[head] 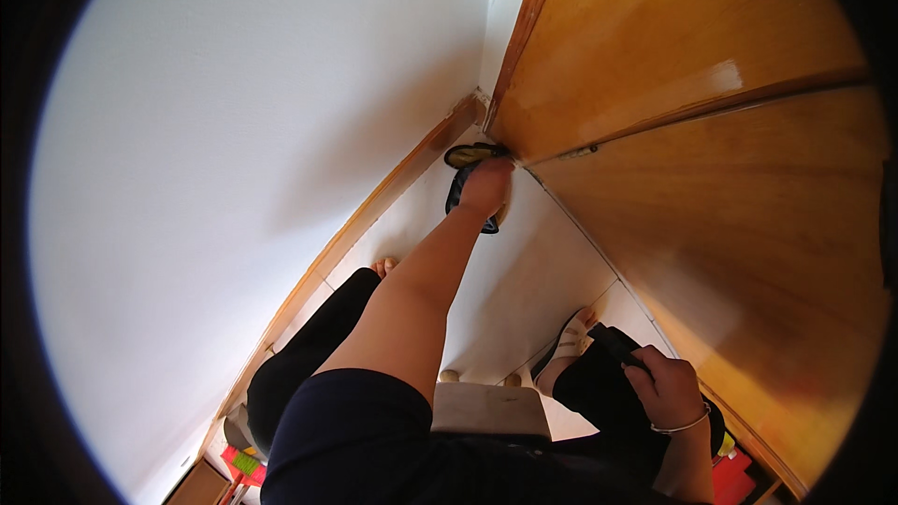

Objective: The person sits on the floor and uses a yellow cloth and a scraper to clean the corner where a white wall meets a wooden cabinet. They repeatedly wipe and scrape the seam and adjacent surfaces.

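My left hand (487, 186) reaches far down into the corner, over a pair of dark shoes on the floor. One black-rimmed shoe with a yellowish inside (476, 153) lies just beyond the knuckles. Another dark shoe (455, 191) is partly covered by the hand; the fingertips are hidden, so whether they grip it is unclear. Near my right knee, my right hand (663, 382) is closed around a black, flat-looking object (616, 345) whose exact kind I cannot make out. A thin bracelet (682, 428) circles the right wrist.
A white wall (210, 119) with a wooden baseboard (365, 207) runs along the left. Wooden doors (758, 210) stand close on the right. Below me is a small stool (491, 408), between my legs. A white-strapped sandal (572, 337) is on my right foot.
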A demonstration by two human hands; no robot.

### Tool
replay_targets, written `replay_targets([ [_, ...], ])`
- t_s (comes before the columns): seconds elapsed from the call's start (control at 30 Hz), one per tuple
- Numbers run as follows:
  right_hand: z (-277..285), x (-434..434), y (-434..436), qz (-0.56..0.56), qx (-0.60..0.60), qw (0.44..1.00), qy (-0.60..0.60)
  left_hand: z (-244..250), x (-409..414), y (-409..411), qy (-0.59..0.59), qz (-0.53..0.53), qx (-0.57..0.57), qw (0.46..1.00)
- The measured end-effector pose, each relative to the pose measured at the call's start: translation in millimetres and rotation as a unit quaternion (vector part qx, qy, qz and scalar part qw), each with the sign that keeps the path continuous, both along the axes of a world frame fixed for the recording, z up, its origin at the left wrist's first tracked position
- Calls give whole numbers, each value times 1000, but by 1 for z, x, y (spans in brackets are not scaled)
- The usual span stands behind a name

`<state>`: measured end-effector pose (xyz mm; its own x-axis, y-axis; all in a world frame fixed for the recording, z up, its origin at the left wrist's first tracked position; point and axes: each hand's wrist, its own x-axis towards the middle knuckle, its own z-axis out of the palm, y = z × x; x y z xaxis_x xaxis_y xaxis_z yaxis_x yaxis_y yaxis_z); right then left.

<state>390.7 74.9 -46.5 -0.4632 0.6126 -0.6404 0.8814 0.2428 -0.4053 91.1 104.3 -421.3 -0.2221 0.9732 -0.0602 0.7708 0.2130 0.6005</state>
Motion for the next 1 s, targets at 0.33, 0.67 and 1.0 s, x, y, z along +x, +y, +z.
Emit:
replay_targets([
  [0.33,-3,3,-1,1,4,1000,-3,36,-11,26,185,59,-213,957],
  [0.67,-6,13,-4,-20,-8,1000,-4,-15,-1,26,223,189,-97,951],
  [1.0,-2,14,-3,-14,-3,1000,3,8,26,1,145,138,24,980],
])
